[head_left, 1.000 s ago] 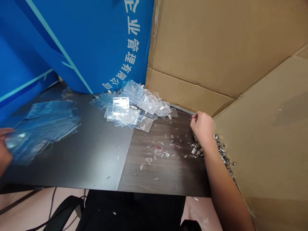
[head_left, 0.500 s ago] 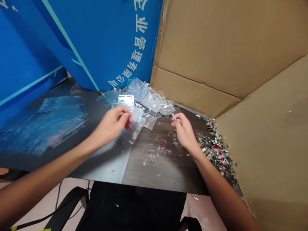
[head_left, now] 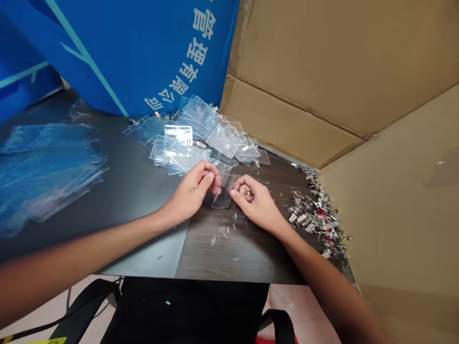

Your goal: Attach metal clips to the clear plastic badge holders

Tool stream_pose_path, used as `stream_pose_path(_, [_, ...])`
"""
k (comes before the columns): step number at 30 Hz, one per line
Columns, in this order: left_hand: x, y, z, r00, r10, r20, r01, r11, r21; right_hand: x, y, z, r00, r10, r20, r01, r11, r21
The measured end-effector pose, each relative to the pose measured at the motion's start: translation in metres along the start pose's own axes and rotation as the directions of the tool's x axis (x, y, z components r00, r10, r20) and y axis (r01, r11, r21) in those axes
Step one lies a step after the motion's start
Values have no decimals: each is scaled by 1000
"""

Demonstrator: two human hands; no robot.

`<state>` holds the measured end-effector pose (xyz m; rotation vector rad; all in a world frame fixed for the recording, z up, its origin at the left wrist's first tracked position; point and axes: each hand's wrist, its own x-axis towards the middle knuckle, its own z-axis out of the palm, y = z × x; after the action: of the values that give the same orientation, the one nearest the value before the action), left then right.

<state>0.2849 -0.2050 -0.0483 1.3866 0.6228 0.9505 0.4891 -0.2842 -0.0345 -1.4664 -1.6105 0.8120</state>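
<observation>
A clear plastic badge holder (head_left: 223,200) hangs just above the table between my two hands. My left hand (head_left: 197,191) is closed with thumb and fingers pinching it at its left side. Close by on the right, my right hand (head_left: 256,200) is curled, thumb against forefinger, near the holder's right edge. Small metal clips (head_left: 247,193) show inside its curled fingers; how many is hidden. Behind both hands lies a loose pile of clear badge holders (head_left: 224,138), some with metal clips attached.
Clear plastic sleeves (head_left: 53,167) lie stacked on the dark table (head_left: 143,248) at left. A heap of metal clips (head_left: 319,215) lines the right side. Small clear strips (head_left: 222,230) are scattered in front. Cardboard (head_left: 287,114) and a blue printed panel (head_left: 143,52) stand behind.
My hands have come together over the table: the left moved right with the badge holder, the right moved left and down. The view has shifted slightly.
</observation>
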Motion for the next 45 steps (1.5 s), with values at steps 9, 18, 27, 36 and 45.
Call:
stream_pose_path(9, [-7, -2, 3, 998, -24, 53, 23, 1000, 10, -5, -8, 3, 999, -44, -31, 46, 997, 61])
stream_pose_path(18, [-9, -2, 7, 989, -18, 149, 6, 997, 81, -8, -10, 3, 997, -76, -34, 80, 990, 116])
stream_pose_path(27, [-8, 10, 1, 990, 119, 80, -120, 993, 3, -10, -3, 1, 833, -425, -355, 342, 899, -273])
stream_pose_path(36, [-13, 11, 8, 977, 136, 166, -148, 987, 65, -11, -9, -3, 786, -530, -319, 402, 829, -388])
stream_pose_path(45, [-13, -5, 13, 994, 31, 108, -49, 985, 163, -12, -15, 10, 988, -9, -156, 31, 990, 140])
